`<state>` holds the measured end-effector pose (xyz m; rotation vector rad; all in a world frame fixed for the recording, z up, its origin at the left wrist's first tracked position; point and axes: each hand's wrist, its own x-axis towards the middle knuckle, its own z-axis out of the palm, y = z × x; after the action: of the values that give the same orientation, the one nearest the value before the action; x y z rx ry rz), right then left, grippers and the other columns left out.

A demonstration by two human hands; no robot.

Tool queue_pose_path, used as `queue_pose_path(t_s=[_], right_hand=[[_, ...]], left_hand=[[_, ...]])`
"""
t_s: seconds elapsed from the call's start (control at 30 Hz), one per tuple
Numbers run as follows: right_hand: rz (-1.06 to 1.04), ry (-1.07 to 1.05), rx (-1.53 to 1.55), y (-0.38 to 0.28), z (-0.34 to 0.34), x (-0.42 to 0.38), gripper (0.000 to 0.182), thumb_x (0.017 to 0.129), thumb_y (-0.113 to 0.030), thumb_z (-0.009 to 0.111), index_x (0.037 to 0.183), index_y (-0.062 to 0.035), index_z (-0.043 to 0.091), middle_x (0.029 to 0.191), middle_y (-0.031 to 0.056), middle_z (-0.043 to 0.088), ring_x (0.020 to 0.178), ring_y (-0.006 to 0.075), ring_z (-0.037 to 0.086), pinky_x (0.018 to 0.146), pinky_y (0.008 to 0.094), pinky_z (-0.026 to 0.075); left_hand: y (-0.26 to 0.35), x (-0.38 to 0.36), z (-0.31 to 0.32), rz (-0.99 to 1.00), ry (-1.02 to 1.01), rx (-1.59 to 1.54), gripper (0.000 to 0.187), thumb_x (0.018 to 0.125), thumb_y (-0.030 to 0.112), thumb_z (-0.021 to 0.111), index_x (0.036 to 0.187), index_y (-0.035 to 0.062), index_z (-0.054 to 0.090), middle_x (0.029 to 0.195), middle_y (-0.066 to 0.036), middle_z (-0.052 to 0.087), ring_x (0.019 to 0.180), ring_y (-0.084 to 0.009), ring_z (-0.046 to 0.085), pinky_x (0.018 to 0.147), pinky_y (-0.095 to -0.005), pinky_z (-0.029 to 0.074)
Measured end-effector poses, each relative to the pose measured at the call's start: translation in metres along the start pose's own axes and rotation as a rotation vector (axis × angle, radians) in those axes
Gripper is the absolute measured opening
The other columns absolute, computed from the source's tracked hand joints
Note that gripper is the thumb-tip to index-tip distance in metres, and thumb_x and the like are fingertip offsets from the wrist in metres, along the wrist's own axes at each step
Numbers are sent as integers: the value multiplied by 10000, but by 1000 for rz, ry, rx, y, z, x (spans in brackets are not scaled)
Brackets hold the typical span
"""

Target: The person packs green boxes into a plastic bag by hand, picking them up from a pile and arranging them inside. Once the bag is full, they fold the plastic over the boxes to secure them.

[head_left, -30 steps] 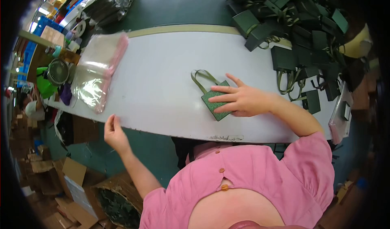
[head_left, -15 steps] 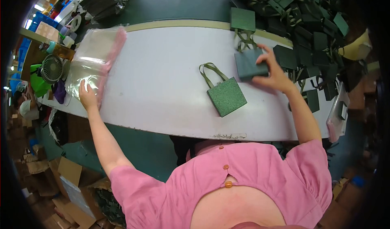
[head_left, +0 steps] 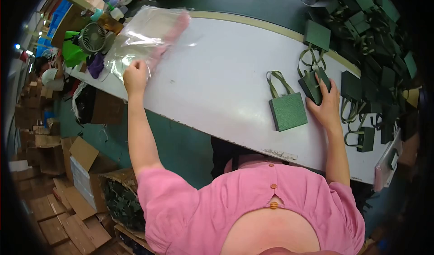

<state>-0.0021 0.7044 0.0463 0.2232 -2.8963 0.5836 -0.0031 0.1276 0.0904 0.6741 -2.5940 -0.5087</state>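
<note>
My left hand (head_left: pixel 135 79) is closed at the near edge of a stack of clear plastic bags (head_left: pixel 147 26) with a pink strip along one side, pinching the film. My right hand (head_left: pixel 326 102) grips a dark green gift box (head_left: pixel 311 88) with a ribbon handle, its fingers over the top and the box turned at an angle on the table. Just left of that sits a glittery green box (head_left: pixel 288 112), its ribbon handle pointing away from me. Beyond the gripped box lies another green box (head_left: pixel 317 35), ribbon towards me.
A large heap of green boxes (head_left: pixel 370 51) fills the far right of the white table (head_left: pixel 217 74). At the left end stand a small fan (head_left: pixel 92 38) and a green bag (head_left: pixel 73 50). Cardboard cartons (head_left: pixel 81 196) crowd the floor. Another person (head_left: pixel 52 76) is far left.
My left hand has gone from lying with fingers stretched on the bags to a closed pinch, and the film is ruffled. The box in my right hand has turned. The whole view has shifted.
</note>
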Motion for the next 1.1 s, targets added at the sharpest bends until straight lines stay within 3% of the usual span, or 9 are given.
queue_pose_path(t_s=[0.1,0.17,0.2,0.27,0.47,0.67,0.8,0.87,1.1], right_hand=[[90,18,518,4,-12,-7,884,747,-231,836,1542,-205,450,1444,264,385,1300,423,449,1128,459,378],[21,92,562,-43,-34,-25,867,744,-224,845,1527,-194,473,1443,255,373,1298,430,435,1121,472,378],[-19,131,591,-67,-38,-35,858,743,-221,849,1519,-189,485,1443,250,368,1296,434,428,1117,479,378],[-125,78,366,-93,-29,-58,845,719,-237,882,1489,-224,534,1455,241,345,1296,454,395,1106,516,368],[-229,22,121,-101,-4,-71,844,674,-215,907,1447,-291,577,1504,252,304,1307,472,376,1085,539,377],[-51,-5,321,-61,-11,-49,912,668,-144,861,1496,-253,495,1543,269,262,1346,485,411,1115,516,411],[161,-217,1728,-58,18,-7,905,871,-581,722,1559,-103,381,1579,172,417,1431,359,432,1196,565,336],[98,-384,2003,-93,32,7,872,952,-702,528,1568,-107,369,1554,144,467,1428,353,447,1195,607,330],[334,-389,2041,-122,88,50,658,1003,-494,605,1464,-59,428,1446,141,502,1356,307,490,1135,604,420]], left_hand=[[39,-74,-13,145,-398,-230,285,932,237,660,909,-44,692,833,-166,725,727,-315,660,741,-384,538],[80,-121,-23,-100,-682,-184,264,915,235,706,916,-29,719,916,-146,744,795,-305,679,772,-396,538],[91,-138,-21,-23,-695,-74,261,911,245,718,949,-13,728,965,-142,741,847,-303,680,800,-398,535],[108,-159,-19,131,-693,151,271,905,265,740,1015,18,745,1062,-135,737,951,-298,681,857,-401,528],[109,-175,65,658,-256,-88,463,920,283,706,1354,134,644,1467,-92,576,1348,-362,482,1116,-570,334],[126,-190,79,629,-355,-89,603,866,352,754,1417,165,597,1557,-103,482,1445,-362,372,1173,-563,224],[146,-195,80,590,-409,-248,725,828,393,782,1471,171,533,1541,-111,485,1465,-345,344,1174,-547,226],[152,-196,78,590,-379,-258,789,813,412,793,1500,165,495,1528,-110,495,1474,-343,328,1177,-560,224],[48,-160,89,335,-208,-71,439,945,367,681,1282,104,580,1533,-152,477,1476,-359,355,1178,-661,195]])
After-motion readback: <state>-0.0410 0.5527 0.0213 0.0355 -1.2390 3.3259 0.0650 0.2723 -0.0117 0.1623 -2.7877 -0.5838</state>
